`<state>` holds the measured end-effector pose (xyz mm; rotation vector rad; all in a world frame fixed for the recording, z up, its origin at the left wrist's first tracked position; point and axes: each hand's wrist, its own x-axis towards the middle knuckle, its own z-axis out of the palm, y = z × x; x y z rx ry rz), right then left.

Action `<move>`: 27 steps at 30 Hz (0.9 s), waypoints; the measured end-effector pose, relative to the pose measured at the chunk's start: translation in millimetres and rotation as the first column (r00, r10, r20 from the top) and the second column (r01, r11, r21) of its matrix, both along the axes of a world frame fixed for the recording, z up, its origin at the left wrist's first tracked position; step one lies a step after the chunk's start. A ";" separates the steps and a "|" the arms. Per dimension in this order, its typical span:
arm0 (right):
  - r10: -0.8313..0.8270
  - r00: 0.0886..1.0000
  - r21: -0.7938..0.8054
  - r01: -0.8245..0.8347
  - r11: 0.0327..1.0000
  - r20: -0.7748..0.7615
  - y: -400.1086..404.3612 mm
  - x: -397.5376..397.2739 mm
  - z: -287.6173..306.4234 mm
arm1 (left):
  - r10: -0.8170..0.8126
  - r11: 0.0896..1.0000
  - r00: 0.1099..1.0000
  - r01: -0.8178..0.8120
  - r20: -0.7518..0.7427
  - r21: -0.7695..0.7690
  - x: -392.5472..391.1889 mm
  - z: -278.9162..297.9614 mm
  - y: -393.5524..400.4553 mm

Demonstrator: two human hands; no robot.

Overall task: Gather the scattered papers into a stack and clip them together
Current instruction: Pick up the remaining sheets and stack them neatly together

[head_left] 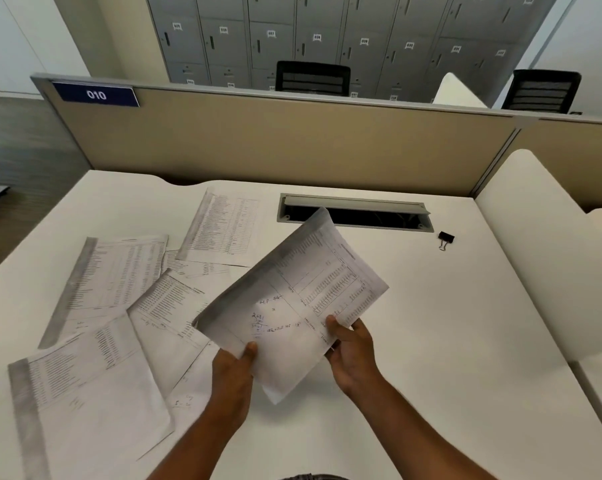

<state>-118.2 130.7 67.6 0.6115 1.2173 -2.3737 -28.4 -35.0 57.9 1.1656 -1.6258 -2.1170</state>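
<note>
Both hands hold a printed sheet of paper (292, 299) lifted above the white desk (431, 341), tilted with its far corner up. My left hand (235, 372) pinches its near left edge, thumb on top. My right hand (353, 355) grips its right edge. Whether more than one sheet is held I cannot tell. Several printed papers lie scattered on the desk's left half: one far sheet (223, 226), one at left (109, 282), one in the middle (167, 313), one near the front left (81, 396). A black binder clip (445, 238) rests on the desk at far right.
An open cable tray slot (355, 213) is set into the desk behind the held sheet. A beige partition (275, 140) with a "010" sign closes the far side. A white curved divider (549, 244) borders the right. Grey lockers and two black chairs stand beyond.
</note>
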 end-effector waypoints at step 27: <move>0.241 0.771 0.561 0.176 0.809 -0.589 19.7 -9.7 45.1 | -0.298 0.779 0.922 0.086 -0.247 -0.621 -30.0 63.0 -1.6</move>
